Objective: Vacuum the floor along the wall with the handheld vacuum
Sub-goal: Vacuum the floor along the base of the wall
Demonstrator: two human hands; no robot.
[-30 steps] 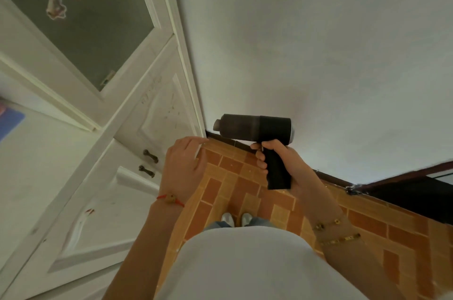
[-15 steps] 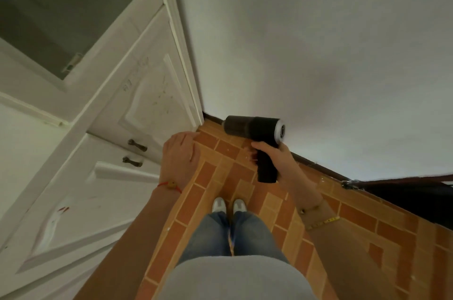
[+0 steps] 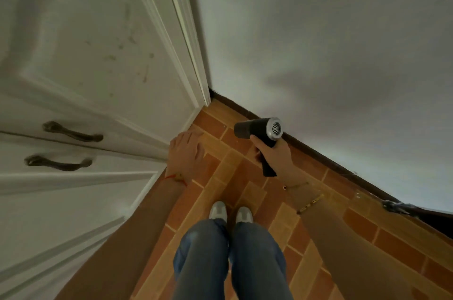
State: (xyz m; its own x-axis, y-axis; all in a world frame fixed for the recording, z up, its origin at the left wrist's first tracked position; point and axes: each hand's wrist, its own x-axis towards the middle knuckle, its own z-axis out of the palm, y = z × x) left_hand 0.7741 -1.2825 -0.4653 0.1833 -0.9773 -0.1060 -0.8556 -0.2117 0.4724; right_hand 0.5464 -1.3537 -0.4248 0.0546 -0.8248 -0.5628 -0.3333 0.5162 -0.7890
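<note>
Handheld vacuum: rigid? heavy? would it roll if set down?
The handheld vacuum looks rigid: hard dark barrel, metal-looking vented end cap. Probably light, since the right hand alone holds it by the grip. Its round barrel might roll, though the handle would likely stop it.

- From my remote feed, a pale plastered wall (image 3: 331,42) fills the upper right, dimly and unevenly lit.
- A dark skirting strip (image 3: 316,155) runs along its foot.
- Orange and terracotta brick-pattern floor tiles (image 3: 232,177) meet it in the corner.
- White panelled cabinet doors (image 3: 98,54), scuffed, stand at left with two dark metal handles (image 3: 72,131).
</note>
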